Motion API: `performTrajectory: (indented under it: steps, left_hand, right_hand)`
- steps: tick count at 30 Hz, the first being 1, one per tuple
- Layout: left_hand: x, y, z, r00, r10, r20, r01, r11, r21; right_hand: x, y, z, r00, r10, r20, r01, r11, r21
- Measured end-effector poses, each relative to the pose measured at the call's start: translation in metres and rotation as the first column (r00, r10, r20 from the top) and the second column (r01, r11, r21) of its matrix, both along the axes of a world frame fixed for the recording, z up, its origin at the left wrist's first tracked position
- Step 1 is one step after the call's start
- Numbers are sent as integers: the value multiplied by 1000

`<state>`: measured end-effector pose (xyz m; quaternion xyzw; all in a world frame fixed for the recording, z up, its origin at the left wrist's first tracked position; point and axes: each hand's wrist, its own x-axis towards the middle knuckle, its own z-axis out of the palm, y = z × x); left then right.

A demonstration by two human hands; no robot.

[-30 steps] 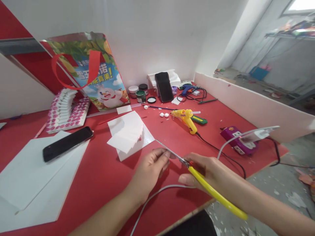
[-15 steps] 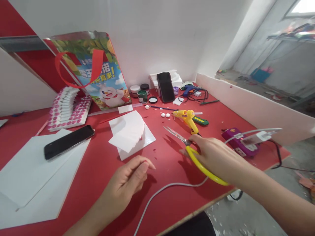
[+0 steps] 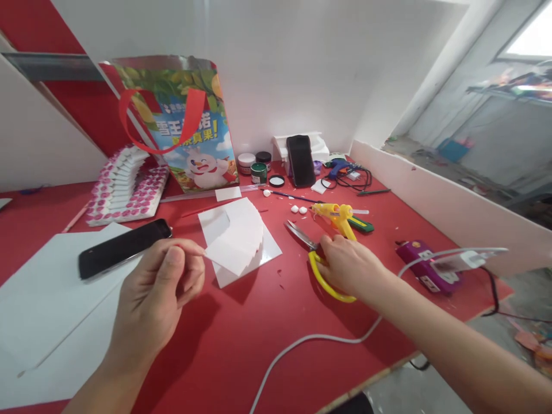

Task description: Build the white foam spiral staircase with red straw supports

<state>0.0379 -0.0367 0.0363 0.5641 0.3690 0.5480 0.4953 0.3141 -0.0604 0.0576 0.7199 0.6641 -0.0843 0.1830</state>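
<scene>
My right hand (image 3: 347,265) grips the yellow handles of the scissors (image 3: 319,280), which lie low on the red table (image 3: 241,345) with their blades pointing up and left toward a fanned stack of white paper pieces (image 3: 237,238). My left hand (image 3: 159,290) is raised over the table with thumb and forefinger pinched together. Its fingertips sit right at the left edge of that stack. Whether anything is between the fingers is not visible.
A black phone (image 3: 123,248) lies on white sheets (image 3: 47,305) at the left. Behind are sticker sheets (image 3: 127,192), a printed gift bag (image 3: 194,144), paint jars (image 3: 259,167) and an upright phone (image 3: 301,161). A yellow glue gun (image 3: 338,215), purple power strip (image 3: 425,269) and white cable (image 3: 328,340) lie right.
My right hand carried the scissors away from the left hand and lowered them onto the table. My left hand rose and moved left to the paper stack. The view shifted.
</scene>
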Motion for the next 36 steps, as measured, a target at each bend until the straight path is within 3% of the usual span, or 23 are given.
performTrajectory:
  steps: [4, 6, 9, 12, 16, 20, 24, 31, 36]
  left_hand:
    - [-2, 1, -10, 995, 68, -67, -70, 997, -22]
    - [-3, 2, -12, 986, 151, -68, -150, 989, 13]
    - [-5, 5, -16, 949, 278, -146, -263, 958, 110]
    - [-8, 8, -22, 904, 344, -254, -313, 937, 154]
    - [-13, 10, -30, 884, 325, -337, -281, 944, 173]
    - [-16, 12, -35, 864, 308, -398, -242, 948, 207]
    - [-16, 12, -35, 865, 313, -392, -260, 948, 181]
    - [-14, 6, -34, 862, 313, -398, -239, 945, 225]
    - [-12, 3, -36, 855, 325, -403, -221, 933, 284]
  right_hand:
    - [-4, 19, 27, 989, 145, -32, -146, 989, -37]
    - [-9, 47, 31, 982, 187, -25, -183, 977, 113]
    - [-15, 106, 19, 973, 213, -86, -186, 950, 252]
    - [-18, 158, -5, 974, 208, -93, -182, 956, 231]
    - [-21, 189, -24, 977, 202, -71, -184, 961, 207]
    - [-25, 195, -27, 976, 214, -48, -202, 962, 185]
    - [-27, 189, -16, 973, 229, -35, -221, 963, 152]
    - [-13, 129, 30, 963, 268, -11, -267, 963, 26]
    - [-6, 106, 25, 933, 359, 33, -358, 932, -52]
